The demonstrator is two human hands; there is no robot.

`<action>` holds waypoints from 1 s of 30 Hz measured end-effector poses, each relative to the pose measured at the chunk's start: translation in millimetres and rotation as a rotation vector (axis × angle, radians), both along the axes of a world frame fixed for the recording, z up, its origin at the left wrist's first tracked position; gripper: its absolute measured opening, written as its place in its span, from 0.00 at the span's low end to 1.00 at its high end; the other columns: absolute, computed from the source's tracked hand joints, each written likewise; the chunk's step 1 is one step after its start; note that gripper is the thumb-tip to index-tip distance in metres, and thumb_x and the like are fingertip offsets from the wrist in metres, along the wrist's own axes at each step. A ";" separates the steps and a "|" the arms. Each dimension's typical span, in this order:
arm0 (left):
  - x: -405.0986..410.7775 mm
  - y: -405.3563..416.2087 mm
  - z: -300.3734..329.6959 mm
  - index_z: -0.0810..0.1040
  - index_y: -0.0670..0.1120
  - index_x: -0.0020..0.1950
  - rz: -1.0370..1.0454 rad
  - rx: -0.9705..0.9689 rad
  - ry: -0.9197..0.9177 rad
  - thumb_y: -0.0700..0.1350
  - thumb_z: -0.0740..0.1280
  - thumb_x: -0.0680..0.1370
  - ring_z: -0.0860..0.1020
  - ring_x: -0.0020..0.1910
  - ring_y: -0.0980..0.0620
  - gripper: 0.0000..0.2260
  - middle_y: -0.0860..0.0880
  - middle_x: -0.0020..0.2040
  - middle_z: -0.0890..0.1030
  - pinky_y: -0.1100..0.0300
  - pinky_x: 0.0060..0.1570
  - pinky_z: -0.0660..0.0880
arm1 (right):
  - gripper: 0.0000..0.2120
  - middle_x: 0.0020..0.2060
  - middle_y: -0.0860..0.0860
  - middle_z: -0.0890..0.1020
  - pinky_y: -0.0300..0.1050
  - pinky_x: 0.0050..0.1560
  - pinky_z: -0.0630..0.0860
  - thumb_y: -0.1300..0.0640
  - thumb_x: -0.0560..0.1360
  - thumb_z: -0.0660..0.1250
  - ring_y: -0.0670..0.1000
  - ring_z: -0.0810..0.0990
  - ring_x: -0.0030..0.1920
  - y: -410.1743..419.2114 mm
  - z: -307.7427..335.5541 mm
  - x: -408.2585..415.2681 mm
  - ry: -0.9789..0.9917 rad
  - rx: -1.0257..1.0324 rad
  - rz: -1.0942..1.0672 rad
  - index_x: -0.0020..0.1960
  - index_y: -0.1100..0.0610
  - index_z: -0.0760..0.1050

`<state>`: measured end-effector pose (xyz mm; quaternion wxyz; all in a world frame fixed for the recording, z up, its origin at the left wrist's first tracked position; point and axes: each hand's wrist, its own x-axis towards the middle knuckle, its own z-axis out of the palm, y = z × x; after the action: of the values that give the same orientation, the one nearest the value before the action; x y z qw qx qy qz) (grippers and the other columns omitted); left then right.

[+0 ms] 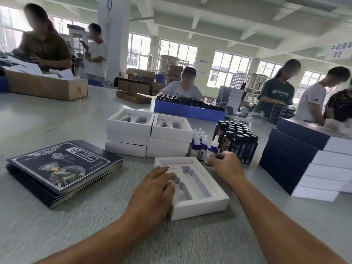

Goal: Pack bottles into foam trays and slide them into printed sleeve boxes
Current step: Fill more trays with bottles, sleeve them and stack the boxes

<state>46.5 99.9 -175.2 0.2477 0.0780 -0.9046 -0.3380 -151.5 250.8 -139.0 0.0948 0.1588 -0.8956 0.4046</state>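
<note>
Tray: white foam, both slots empty, on the counter in front of the person.
Left hand: fingers flat on tray's left edge.
Right hand: fingers curled round a dropper bottle just behind tray.
Sleeves: dark stack, left.

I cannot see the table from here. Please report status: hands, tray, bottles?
Left hand flat on empty foam tray. Right hand pinching dropper bottle beside the tray. Both slots empty. Nothing in the way.
</note>
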 end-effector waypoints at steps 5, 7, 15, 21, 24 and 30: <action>1.9 2.3 1.9 0.69 0.55 0.72 0.086 0.024 0.010 0.49 0.57 0.83 0.62 0.71 0.58 0.17 0.56 0.73 0.68 0.64 0.67 0.56 | 0.14 0.37 0.47 0.84 0.44 0.37 0.77 0.41 0.72 0.71 0.47 0.82 0.37 4.1 23.5 67.1 0.099 0.099 0.222 0.47 0.52 0.82; 3.1 4.4 1.4 0.70 0.54 0.72 0.114 0.024 0.022 0.49 0.58 0.82 0.64 0.70 0.56 0.17 0.54 0.71 0.70 0.63 0.65 0.59 | 0.22 0.42 0.47 0.84 0.44 0.40 0.77 0.38 0.71 0.70 0.46 0.82 0.39 1.0 18.4 95.2 0.068 0.217 0.310 0.59 0.49 0.79; 5.3 4.4 0.4 0.72 0.54 0.70 0.098 0.018 0.026 0.50 0.58 0.82 0.64 0.70 0.55 0.16 0.55 0.70 0.72 0.57 0.70 0.61 | 0.23 0.50 0.45 0.84 0.45 0.43 0.74 0.33 0.74 0.62 0.48 0.80 0.49 0.9 8.1 126.2 0.174 0.448 0.376 0.66 0.39 0.75; 5.4 2.2 -0.6 0.72 0.55 0.69 0.090 -0.020 0.017 0.49 0.57 0.82 0.64 0.69 0.55 0.16 0.56 0.71 0.71 0.57 0.69 0.61 | 0.16 0.45 0.43 0.80 0.45 0.41 0.72 0.40 0.79 0.60 0.45 0.76 0.44 3.4 8.7 120.3 0.140 0.484 0.403 0.63 0.40 0.79; 5.9 3.0 -2.2 0.72 0.55 0.70 0.112 -0.074 0.008 0.50 0.55 0.83 0.61 0.71 0.56 0.16 0.56 0.72 0.69 0.57 0.71 0.58 | 0.17 0.50 0.46 0.83 0.44 0.39 0.68 0.40 0.79 0.61 0.46 0.76 0.46 0.1 7.8 119.3 0.123 0.535 0.389 0.64 0.41 0.79; 11.8 11.7 -4.8 0.64 0.59 0.74 -0.074 -0.231 -0.033 0.63 0.46 0.80 0.51 0.75 0.63 0.25 0.61 0.75 0.63 0.62 0.71 0.49 | 0.16 0.48 0.50 0.77 0.50 0.48 0.77 0.44 0.81 0.55 0.51 0.77 0.48 1.7 6.5 127.7 0.129 0.602 0.447 0.59 0.46 0.79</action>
<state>58.2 111.7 -180.0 0.2276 0.0209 -0.9436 -0.2394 -23.8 252.5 -132.6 0.0093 0.3963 -0.9098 0.1232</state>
